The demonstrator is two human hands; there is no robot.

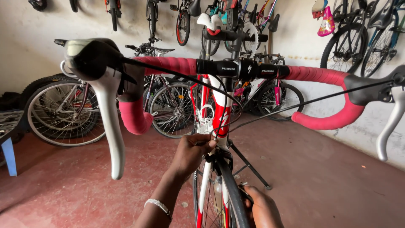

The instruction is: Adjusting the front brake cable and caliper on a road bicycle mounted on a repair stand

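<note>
Below the handlebar [236,69], left fingers [201,145] pinch a cable [219,126]; right hand [263,207] (curled) grips the tyre [232,194].

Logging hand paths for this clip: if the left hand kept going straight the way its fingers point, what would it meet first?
The left hand points up and right, fingertips already at the red and white bike frame by the front brake. It would likely press into that frame and its black cables first; depth is unclear.

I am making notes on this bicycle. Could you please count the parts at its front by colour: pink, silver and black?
Pink: 2, the left handlebar tape and the right handlebar tape
Silver: 2, the left brake lever and the right brake lever
Black: 2, the stem and the front tyre
Total: 6
</note>
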